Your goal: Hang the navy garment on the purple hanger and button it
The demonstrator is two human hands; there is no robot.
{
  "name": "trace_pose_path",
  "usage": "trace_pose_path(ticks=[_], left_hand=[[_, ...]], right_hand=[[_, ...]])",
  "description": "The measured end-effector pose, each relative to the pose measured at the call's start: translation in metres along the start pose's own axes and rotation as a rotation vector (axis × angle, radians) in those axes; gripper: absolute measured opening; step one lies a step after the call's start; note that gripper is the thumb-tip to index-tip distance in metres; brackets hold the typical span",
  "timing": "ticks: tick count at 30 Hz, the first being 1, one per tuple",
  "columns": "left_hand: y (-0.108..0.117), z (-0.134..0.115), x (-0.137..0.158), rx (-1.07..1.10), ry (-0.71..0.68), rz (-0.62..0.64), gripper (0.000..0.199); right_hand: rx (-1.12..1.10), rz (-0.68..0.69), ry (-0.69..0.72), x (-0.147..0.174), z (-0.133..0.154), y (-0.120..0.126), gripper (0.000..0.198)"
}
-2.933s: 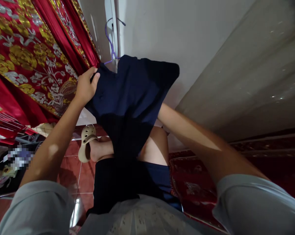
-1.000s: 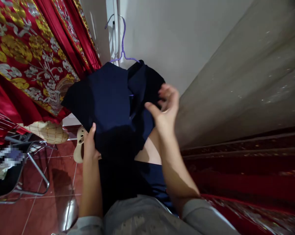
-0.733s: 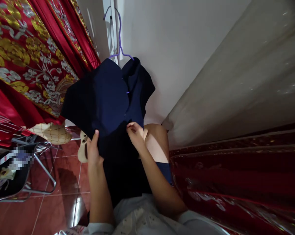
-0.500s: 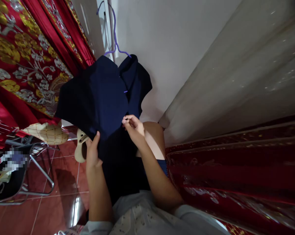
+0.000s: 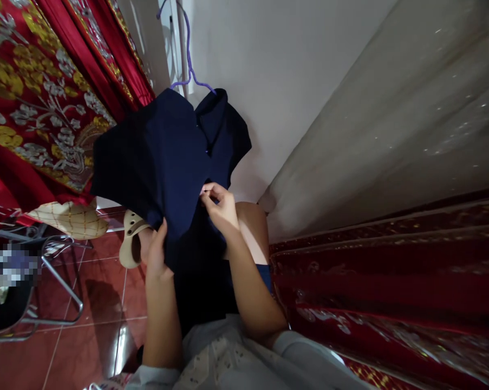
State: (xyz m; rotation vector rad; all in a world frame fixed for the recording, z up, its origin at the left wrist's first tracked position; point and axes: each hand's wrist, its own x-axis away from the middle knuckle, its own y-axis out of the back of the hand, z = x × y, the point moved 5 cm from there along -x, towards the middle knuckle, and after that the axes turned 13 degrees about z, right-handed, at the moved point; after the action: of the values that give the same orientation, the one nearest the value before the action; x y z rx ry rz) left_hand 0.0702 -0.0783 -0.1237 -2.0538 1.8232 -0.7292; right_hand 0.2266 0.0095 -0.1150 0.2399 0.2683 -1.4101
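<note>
shirt: dark navy shirt (image 5: 163, 157) hangs on a purple hanger (image 5: 187, 59), in middle of view, in front of the white wall (image 5: 276, 65); the collar is at top by the hanger hook, the lower part falls down over the person's lap.
left hand: left hand (image 5: 157, 254) is at the lower left edge of the shirt, fingers closed on the cloth – grip is grasping the shirt, thumb side up.
right hand: right hand (image 5: 220, 206) is at the front opening of the shirt, approx. at mid height; fingertips (image 5: 206, 190) pinch the edge of the cloth – grip clenched on the shirt. If a button is between the fingers, cannot tell, too small.
hands, relation: both on the same shirt, near each other, left one lower than right one.
curtain: red curtain (image 5: 33, 97) w/ gold and silver flowers, at left, just beside the shirt's left sleeve.
sandal: beige sandal (image 5: 130, 246) on the person's foot, below the shirt, just left of the left hand.
floor: red-brown tiles (image 5: 85, 325), shiny.
chair: metal-frame chair (image 5: 45, 281) at far left, w/ some blurred items on it.
right side: grey sloped surface (image 5: 390, 135), under it a dark red patterned cloth (image 5: 382, 292).
person: light grey sleeves (image 5: 301, 352) at bottom, bare knee (image 5: 252, 227) behind the right hand.
</note>
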Motion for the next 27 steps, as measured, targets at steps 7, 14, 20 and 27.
trace_pose_path(ticks=[7,14,20,27], left_hand=[[0.016,-0.019,-0.008,0.008,-0.309,-0.121,0.037],[-0.005,-0.034,0.013,-0.574,-1.000,-0.235,0.034],[-0.058,-0.001,-0.010,-0.841,-0.638,0.288,0.014],[-0.068,-0.005,-0.025,-1.161,-0.710,0.384,0.006]], right_hand=[[-0.007,-0.047,0.109,0.008,0.015,0.018,0.017],[0.054,-0.045,0.169,0.024,0.037,0.019,0.018],[0.425,0.205,0.383,0.027,0.073,0.014,0.020],[0.734,0.197,0.576,-0.073,0.098,0.046,0.019]])
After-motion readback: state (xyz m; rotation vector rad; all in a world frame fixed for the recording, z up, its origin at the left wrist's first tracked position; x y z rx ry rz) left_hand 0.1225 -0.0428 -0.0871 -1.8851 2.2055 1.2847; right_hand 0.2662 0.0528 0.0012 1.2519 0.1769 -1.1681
